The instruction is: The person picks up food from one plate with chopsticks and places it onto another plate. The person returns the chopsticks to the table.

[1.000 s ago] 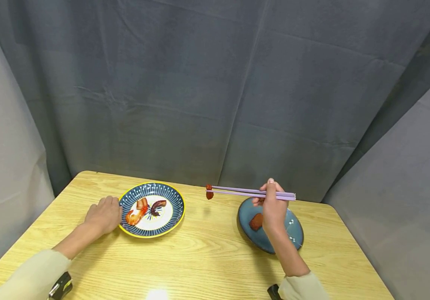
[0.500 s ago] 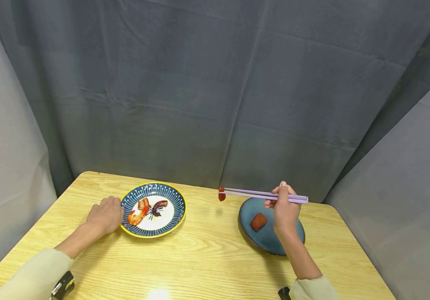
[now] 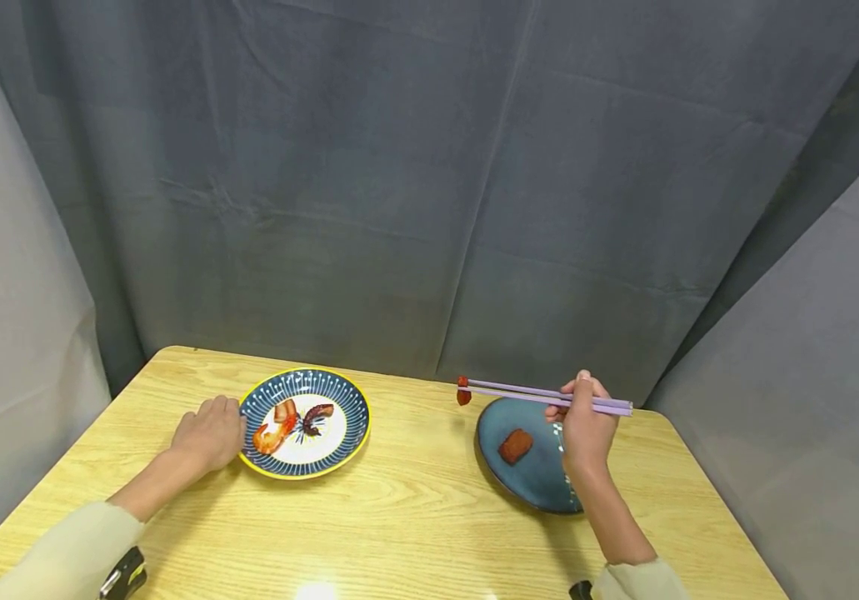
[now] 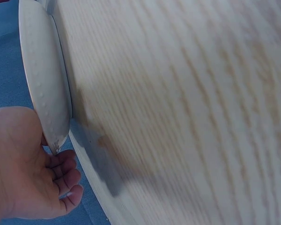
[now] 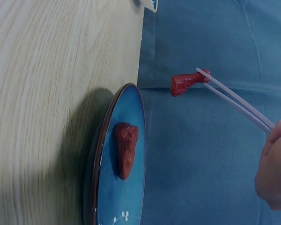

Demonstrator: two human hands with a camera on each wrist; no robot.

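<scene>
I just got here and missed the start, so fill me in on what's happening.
A person is handling food with chopsticks. The right hand holds them, and their tips pinch a red piece in the air, just left of the blue plate. Another red piece lies on that plate. The left hand holds the patterned plate by its rim; a shrimp and other food lie on it.

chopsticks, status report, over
Right hand grips chopsticks; red piece pinched at tips, midair. Left hand on rim of patterned plate. Nothing seen in the way.
</scene>
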